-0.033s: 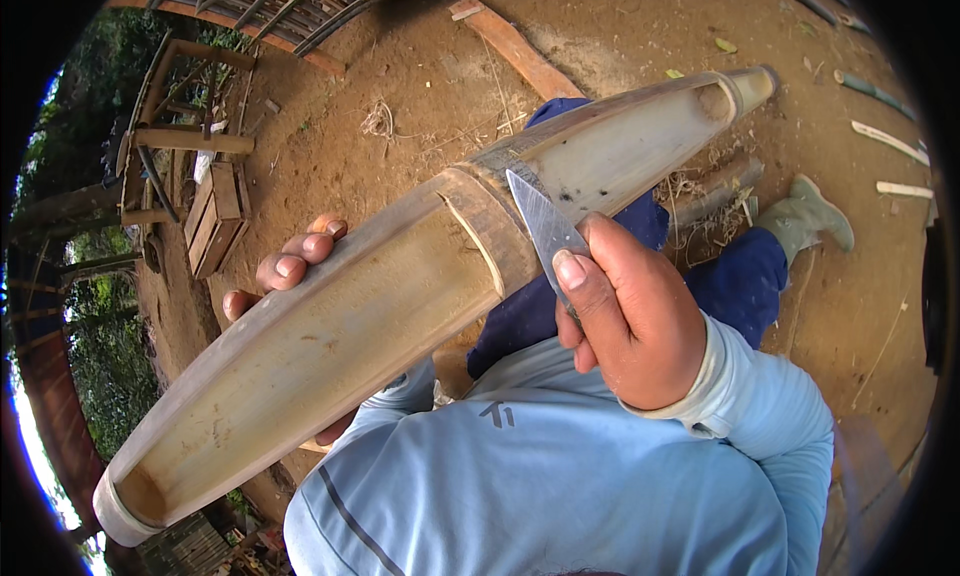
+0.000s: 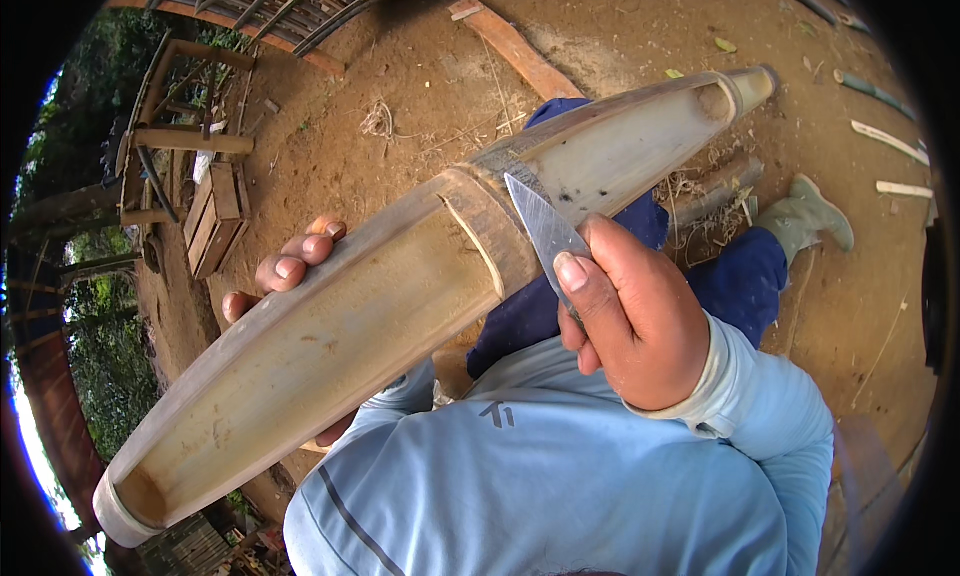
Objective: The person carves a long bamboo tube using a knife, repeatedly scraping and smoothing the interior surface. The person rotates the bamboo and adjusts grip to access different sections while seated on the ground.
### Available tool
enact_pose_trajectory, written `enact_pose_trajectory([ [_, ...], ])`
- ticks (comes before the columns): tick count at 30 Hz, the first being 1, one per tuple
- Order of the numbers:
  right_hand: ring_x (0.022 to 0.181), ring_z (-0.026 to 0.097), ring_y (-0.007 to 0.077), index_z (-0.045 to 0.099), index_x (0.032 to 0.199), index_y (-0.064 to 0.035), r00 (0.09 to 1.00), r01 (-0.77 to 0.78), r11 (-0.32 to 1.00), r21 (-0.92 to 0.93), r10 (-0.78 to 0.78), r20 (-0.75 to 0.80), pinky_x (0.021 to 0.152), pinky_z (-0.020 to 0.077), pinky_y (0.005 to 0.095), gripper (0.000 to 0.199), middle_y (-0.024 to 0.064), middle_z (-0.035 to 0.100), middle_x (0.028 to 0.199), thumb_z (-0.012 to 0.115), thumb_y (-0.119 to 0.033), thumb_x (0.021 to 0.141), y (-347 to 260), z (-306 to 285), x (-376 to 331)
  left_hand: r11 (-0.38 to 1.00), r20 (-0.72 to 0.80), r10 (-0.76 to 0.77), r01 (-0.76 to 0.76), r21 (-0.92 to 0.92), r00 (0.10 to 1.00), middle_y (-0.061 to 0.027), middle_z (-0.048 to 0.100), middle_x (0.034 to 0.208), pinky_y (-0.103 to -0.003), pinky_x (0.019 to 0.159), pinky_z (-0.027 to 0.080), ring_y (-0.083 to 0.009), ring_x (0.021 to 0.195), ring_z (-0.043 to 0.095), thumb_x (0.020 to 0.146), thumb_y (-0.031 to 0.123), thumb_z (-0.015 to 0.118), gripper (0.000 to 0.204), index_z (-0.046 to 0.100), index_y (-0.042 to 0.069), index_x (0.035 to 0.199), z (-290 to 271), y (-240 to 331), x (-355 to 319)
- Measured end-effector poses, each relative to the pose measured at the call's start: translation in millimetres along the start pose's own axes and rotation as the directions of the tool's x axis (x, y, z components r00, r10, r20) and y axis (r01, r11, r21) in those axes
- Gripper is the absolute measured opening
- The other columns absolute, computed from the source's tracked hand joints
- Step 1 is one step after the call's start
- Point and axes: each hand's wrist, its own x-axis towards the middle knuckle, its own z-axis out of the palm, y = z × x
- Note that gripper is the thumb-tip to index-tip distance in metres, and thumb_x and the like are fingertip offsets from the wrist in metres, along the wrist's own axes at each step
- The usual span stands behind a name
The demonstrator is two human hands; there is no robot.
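1. The left hand (image 2: 292, 260) grips the long opened bamboo piece (image 2: 320, 341) from underneath, fingers curled over its far edge; the palm is hidden.
2. That bamboo slants across the person's front, from near left to far right, with two hollows parted by a node (image 2: 508, 222).
3. The right hand (image 2: 650, 321) pinches a pointed knife blade (image 2: 545, 221), thumb pressed flat on it, its tip over the bamboo just right of the node. I can't tell whether the steel touches.
4. Hardly anything has changed: hand and blade shift a hair nearer, while the bamboo stays put. I see no fresh cut, so the work seems no further along.
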Motion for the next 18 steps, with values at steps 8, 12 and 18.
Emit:
enact_pose_trajectory([
  [8,0.051,0.049,0.0411,0.039,0.085,-0.0008,1.000,-0.003,1.000,0.010,0.003,-0.030,0.048,0.0386,0.0441,0.026,0.0171,0.048,0.059,0.049,-0.017,0.103,2.8,2.2,-0.6,1.000,-0.013,-0.015,0.015,0.013,1.000,-0.0216,0.047,0.138,-0.057,0.114,0.033,-0.0410,0.131,0.044,0.075,0.072,0.066,0.099,0.039,0.006,0.144,-4.0,-1.7,1.2],
  [12,0.053,0.049,0.0413,0.039,0.085,-0.0007,0.970,-0.234,0.962,0.142,0.240,-0.025,0.050,0.0385,0.0443,0.027,0.0179,0.047,0.059,0.049,-0.018,0.103,-14.6,-10.1,6.9,1.000,-0.018,-0.020,0.020,0.021,1.000,-0.0212,0.047,0.138,-0.057,0.114,0.033,-0.0407,0.131,0.044,0.076,0.071,0.065,0.097,0.040,0.006,0.143,-4.0,-0.3,2.4],
  [18,0.049,0.051,0.0371,0.042,0.084,-0.0015,0.967,-0.241,0.963,0.119,0.248,-0.050,0.048,0.0382,0.0424,0.028,0.0178,0.048,0.059,0.050,-0.021,0.104,-17.9,-11.3,4.0,0.999,-0.024,-0.028,0.028,0.021,0.999,-0.0206,0.048,0.137,-0.057,0.114,0.033,-0.0402,0.130,0.045,0.077,0.069,0.065,0.094,0.041,0.006,0.143,-4.0,-1.0,1.3],
])
